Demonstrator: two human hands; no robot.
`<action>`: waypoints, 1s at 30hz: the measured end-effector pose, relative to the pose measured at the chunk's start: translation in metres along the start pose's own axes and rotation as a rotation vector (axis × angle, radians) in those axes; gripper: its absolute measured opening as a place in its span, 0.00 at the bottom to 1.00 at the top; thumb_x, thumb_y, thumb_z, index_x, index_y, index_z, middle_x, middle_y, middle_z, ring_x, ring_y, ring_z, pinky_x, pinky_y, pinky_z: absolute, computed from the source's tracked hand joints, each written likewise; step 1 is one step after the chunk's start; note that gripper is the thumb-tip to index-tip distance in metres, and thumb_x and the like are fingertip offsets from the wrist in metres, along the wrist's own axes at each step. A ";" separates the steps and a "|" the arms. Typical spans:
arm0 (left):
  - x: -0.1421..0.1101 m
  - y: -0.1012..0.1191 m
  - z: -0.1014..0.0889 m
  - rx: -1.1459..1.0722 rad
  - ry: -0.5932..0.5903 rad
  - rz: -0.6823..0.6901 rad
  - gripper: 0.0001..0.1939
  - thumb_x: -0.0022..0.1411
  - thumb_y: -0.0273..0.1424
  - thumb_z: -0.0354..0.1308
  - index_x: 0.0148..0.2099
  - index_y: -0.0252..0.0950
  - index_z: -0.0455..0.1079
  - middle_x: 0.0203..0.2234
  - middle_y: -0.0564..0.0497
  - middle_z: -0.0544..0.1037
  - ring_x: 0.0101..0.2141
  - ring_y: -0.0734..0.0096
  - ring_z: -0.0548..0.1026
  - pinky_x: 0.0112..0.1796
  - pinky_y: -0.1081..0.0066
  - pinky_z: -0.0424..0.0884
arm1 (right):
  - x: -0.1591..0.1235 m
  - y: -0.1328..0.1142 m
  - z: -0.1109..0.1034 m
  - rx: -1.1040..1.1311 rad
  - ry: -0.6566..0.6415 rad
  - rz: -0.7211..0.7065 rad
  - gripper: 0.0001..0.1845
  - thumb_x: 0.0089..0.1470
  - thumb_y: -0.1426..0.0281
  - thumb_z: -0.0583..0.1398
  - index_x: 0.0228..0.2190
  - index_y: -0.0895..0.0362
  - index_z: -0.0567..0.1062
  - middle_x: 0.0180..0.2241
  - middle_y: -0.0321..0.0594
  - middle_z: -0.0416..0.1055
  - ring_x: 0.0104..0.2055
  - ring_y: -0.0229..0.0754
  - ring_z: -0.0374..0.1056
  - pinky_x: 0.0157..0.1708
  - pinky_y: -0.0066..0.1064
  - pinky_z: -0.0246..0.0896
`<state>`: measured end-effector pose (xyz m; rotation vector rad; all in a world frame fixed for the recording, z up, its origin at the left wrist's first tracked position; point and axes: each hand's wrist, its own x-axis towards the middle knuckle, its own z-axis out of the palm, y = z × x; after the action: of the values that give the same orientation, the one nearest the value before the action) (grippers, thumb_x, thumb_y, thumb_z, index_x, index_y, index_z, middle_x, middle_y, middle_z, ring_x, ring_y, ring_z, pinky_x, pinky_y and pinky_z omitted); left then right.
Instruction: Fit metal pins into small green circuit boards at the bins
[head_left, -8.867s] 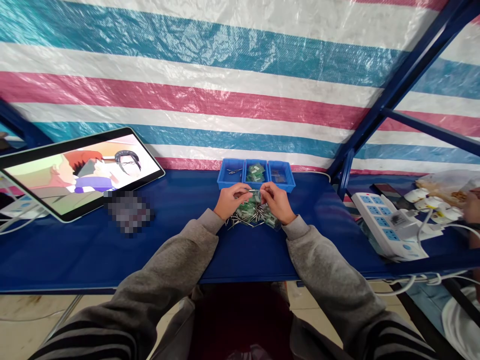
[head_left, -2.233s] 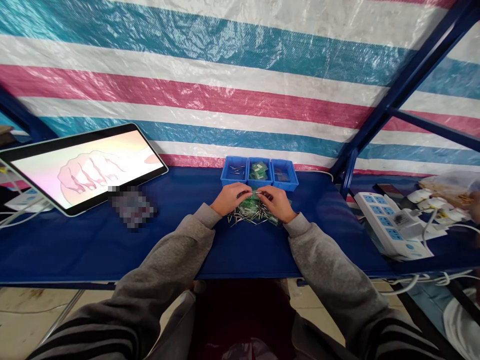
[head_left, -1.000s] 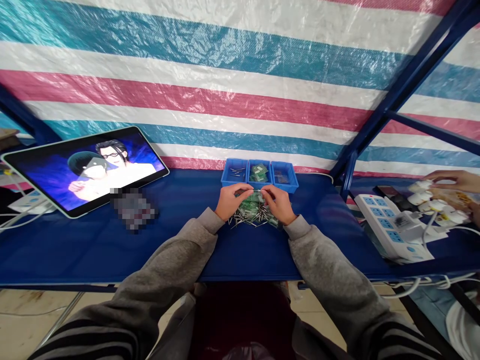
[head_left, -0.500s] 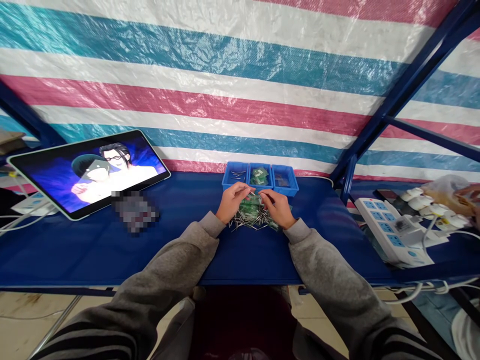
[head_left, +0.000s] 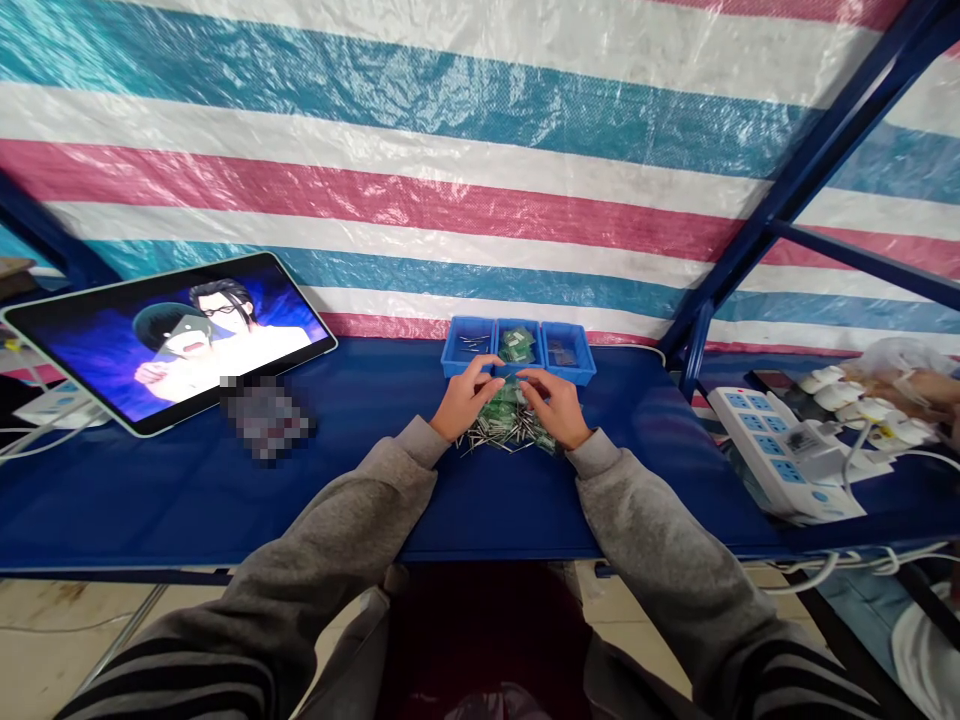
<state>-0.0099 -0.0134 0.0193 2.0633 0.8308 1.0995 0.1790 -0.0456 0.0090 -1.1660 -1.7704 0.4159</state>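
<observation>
My left hand (head_left: 466,402) is over the left side of a pile, thumb and index finger apart with no object visible between them. Facing it, my right hand (head_left: 559,408) has its fingers bent and thumb close to the index finger; what the tips pinch, if anything, is too small to make out. Beneath and between both hands lie thin silvery metal pins (head_left: 499,432) in a loose heap. Green pieces, seemingly in clear plastic (head_left: 504,402), lie among them, partly hidden by my fingers.
Behind my hands stand three joined blue bins: the left bin (head_left: 448,352) holds a few pins, the middle bin (head_left: 519,371) green pieces, the right bin (head_left: 576,376) flat dark pieces. A lit tablet (head_left: 172,340) and a pixelated item (head_left: 270,420) are left; power strips (head_left: 780,455) are right.
The thumb and index finger of my left hand have spread apart. A small shiny piece seen between my fingertips before no longer shows. The view has shifted slightly.
</observation>
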 end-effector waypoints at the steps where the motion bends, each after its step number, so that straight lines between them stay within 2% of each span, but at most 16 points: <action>1: 0.000 -0.001 0.000 -0.013 -0.018 0.000 0.18 0.68 0.43 0.50 0.53 0.35 0.63 0.16 0.59 0.62 0.18 0.75 0.62 0.24 0.74 0.60 | 0.000 0.000 0.000 0.008 -0.013 -0.017 0.17 0.62 0.59 0.53 0.43 0.55 0.76 0.33 0.43 0.76 0.27 0.41 0.70 0.31 0.34 0.67; 6: -0.001 -0.001 0.000 -0.062 -0.108 -0.007 0.20 0.69 0.43 0.49 0.54 0.35 0.62 0.15 0.60 0.60 0.17 0.76 0.62 0.22 0.75 0.59 | 0.000 0.002 0.002 0.038 -0.071 -0.071 0.17 0.61 0.57 0.55 0.38 0.55 0.77 0.34 0.44 0.75 0.30 0.42 0.70 0.32 0.33 0.67; 9: -0.001 0.002 0.000 -0.097 -0.083 -0.031 0.19 0.67 0.43 0.52 0.54 0.35 0.63 0.17 0.58 0.66 0.18 0.76 0.65 0.22 0.75 0.63 | 0.000 0.001 0.003 0.043 -0.060 -0.075 0.16 0.61 0.57 0.55 0.34 0.55 0.75 0.31 0.42 0.74 0.28 0.41 0.69 0.30 0.32 0.65; 11: 0.000 0.002 0.001 -0.157 -0.029 -0.058 0.20 0.64 0.43 0.56 0.52 0.35 0.65 0.22 0.55 0.72 0.20 0.75 0.68 0.22 0.75 0.67 | 0.000 0.000 0.002 0.041 -0.038 -0.072 0.17 0.62 0.57 0.54 0.33 0.56 0.74 0.29 0.40 0.73 0.26 0.39 0.67 0.28 0.31 0.63; 14: 0.001 -0.001 0.002 -0.215 0.061 -0.070 0.18 0.59 0.43 0.62 0.43 0.34 0.71 0.27 0.51 0.76 0.23 0.74 0.71 0.22 0.75 0.70 | 0.000 -0.003 0.000 0.037 -0.010 -0.057 0.17 0.63 0.57 0.52 0.31 0.56 0.73 0.24 0.37 0.69 0.23 0.38 0.65 0.27 0.30 0.60; 17: 0.002 -0.005 0.002 -0.194 0.091 -0.048 0.16 0.58 0.44 0.62 0.34 0.33 0.73 0.25 0.51 0.75 0.22 0.74 0.71 0.22 0.75 0.71 | 0.000 -0.003 0.000 0.021 -0.008 -0.043 0.19 0.63 0.57 0.52 0.28 0.55 0.71 0.20 0.34 0.66 0.22 0.38 0.64 0.27 0.30 0.59; 19: 0.002 -0.005 0.002 -0.157 0.073 -0.043 0.17 0.61 0.43 0.59 0.32 0.33 0.72 0.23 0.52 0.74 0.21 0.75 0.70 0.21 0.76 0.69 | 0.000 -0.003 0.000 0.023 0.000 -0.037 0.19 0.63 0.56 0.52 0.29 0.55 0.72 0.22 0.36 0.69 0.22 0.38 0.65 0.27 0.30 0.60; 23: 0.001 -0.002 0.001 -0.101 0.064 -0.061 0.20 0.64 0.42 0.55 0.26 0.33 0.68 0.17 0.55 0.70 0.18 0.78 0.67 0.20 0.78 0.65 | 0.000 0.000 0.002 0.064 0.020 -0.045 0.16 0.59 0.56 0.57 0.38 0.55 0.74 0.28 0.38 0.73 0.23 0.38 0.65 0.27 0.31 0.63; 28: 0.000 -0.003 0.003 -0.129 0.073 -0.094 0.22 0.65 0.44 0.54 0.24 0.33 0.67 0.15 0.55 0.68 0.17 0.79 0.65 0.19 0.78 0.64 | 0.000 0.001 0.004 0.055 0.018 -0.109 0.14 0.60 0.58 0.57 0.33 0.55 0.74 0.29 0.40 0.73 0.24 0.38 0.66 0.28 0.31 0.63; 30: 0.000 -0.003 0.003 -0.142 0.082 -0.092 0.21 0.63 0.44 0.56 0.27 0.33 0.70 0.17 0.54 0.70 0.18 0.77 0.68 0.19 0.78 0.65 | -0.001 0.000 0.004 0.040 0.022 -0.104 0.15 0.61 0.58 0.56 0.32 0.56 0.74 0.29 0.40 0.73 0.25 0.38 0.66 0.28 0.31 0.62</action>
<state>-0.0081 -0.0126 0.0158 1.8561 0.8539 1.1643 0.1757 -0.0455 0.0069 -1.0412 -1.7869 0.3739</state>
